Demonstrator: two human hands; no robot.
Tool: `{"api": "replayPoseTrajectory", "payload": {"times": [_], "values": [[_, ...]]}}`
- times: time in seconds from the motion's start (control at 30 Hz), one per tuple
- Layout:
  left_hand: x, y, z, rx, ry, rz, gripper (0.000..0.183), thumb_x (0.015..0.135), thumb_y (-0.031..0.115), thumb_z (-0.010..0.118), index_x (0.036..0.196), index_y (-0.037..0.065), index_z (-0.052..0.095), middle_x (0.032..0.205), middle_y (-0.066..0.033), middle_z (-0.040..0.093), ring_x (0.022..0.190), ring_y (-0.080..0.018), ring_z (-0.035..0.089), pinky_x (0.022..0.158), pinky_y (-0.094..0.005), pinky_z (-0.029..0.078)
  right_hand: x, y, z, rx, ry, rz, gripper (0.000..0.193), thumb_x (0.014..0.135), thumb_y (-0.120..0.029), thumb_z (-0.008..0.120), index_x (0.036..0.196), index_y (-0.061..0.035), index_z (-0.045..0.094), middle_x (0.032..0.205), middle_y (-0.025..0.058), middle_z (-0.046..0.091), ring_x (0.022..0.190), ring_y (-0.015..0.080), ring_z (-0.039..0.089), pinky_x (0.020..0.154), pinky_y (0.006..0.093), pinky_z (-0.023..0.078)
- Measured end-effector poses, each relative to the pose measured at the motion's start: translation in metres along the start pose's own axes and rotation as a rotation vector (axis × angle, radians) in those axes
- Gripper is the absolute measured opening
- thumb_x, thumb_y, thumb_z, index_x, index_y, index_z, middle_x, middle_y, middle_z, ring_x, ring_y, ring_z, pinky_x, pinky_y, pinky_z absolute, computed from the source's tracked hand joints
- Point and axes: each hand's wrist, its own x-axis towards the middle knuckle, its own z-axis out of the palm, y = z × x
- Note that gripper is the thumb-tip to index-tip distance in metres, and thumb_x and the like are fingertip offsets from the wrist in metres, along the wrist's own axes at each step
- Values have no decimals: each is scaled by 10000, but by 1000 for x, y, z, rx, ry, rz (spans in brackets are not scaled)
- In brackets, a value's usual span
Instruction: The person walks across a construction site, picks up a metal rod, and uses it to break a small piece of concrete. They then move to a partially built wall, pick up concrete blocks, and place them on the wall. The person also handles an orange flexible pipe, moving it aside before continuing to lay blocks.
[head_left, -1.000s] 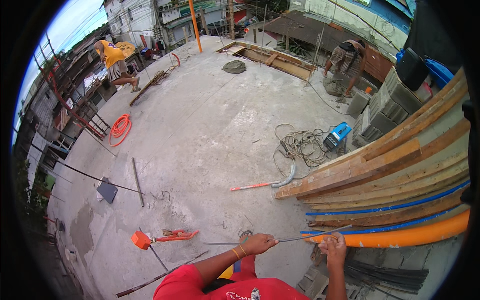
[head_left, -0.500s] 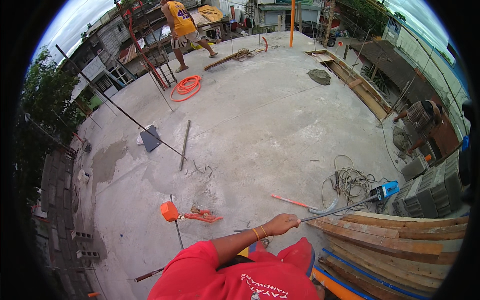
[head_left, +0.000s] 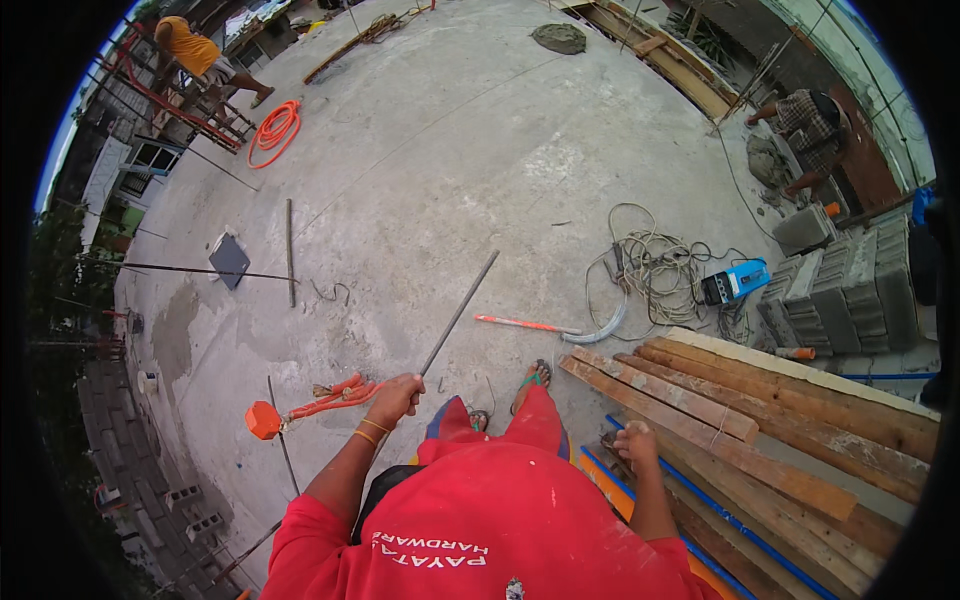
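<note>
My left hand [head_left: 395, 399], with thin bands at its wrist, is closed around a dark steel bar [head_left: 462, 305]. The bar slants over the concrete, its far end up and to the right, while its lower part goes out of sight behind my arm. To the left of this hand stands an upright rod with an orange cap [head_left: 263, 420], near orange corrugated tubing [head_left: 335, 396]. My right hand [head_left: 636, 443] hangs at my side above the stacked planks, fingers curled in a loose fist, nothing visible in it. My feet in sandals [head_left: 536, 378] are on the slab.
Wooden planks [head_left: 700, 425] and a blue pipe [head_left: 725, 515] lie at right. Beyond are a blue power tool [head_left: 737, 282], tangled cord [head_left: 655, 265] and stacked concrete blocks [head_left: 845, 290]. Protruding rods [head_left: 200, 270] stand at left. Two people [head_left: 190, 45] [head_left: 812, 130] are farther off.
The bar has swung from pointing right to pointing away up the slab. My left hand has moved left and nearer. My right hand has come into view, and the view has tilted down.
</note>
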Motion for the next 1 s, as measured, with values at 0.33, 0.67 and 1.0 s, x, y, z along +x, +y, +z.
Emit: {"api": "replayPoseTrajectory", "payload": {"times": [0.33, 0.67, 1.0], "values": [[14, -22, 7, -175, 182, -273, 387, 1058, 387, 457, 807, 113, 565, 599, -12, 519, 451, -160, 497, 448, -309, 447, 69, -20, -45, -42, -6, 128, 269, 1008, -301, 642, 1114, -54, 661, 900, 68, 699, 675, 186, 677, 590, 354, 523], [117, -39, -73, -37, 120, -236, 397, 1043, 346, 469, 791, 66, 597, 656, -64, 583, 564, -192, 522, 571, -358, 446, 108, -19, -51, -7, 79, 174, 295, 997, -311, 658, 1098, -35, 686, 873, 72, 704, 643, 192, 669, 524, 368, 486], [328, 86, -121, 514, 51, -35, 384, 1028, 330, 491, 760, 62, 555, 685, -58, 577, 604, -196, 498, 592, -383, 441, 212, -97, 73, -438, 191, -303, 304, 834, -362, 775, 953, -82, 767, 861, 150, 760, 768, 312, 742, 753, 474, 570]]}}
